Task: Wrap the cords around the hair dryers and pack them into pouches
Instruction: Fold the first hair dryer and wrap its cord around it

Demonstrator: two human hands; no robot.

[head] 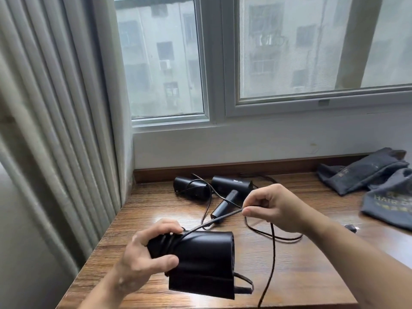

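A black hair dryer [207, 257] is held above the near left part of the wooden surface [301, 275]. Its barrel is laid left to right, with the round end turned right. The wrapped end is gripped by the left hand [142, 259], and the cord [214, 223] is pinched taut by the right hand [274, 208]. Two more dryers [231, 186] are seen by the back edge. "HAIR D" is read on a grey pouch [388, 204] at the right edge.

Left hand [142, 253] grips dryer [205, 257]; right hand [274, 206] pinches cord [214, 223].
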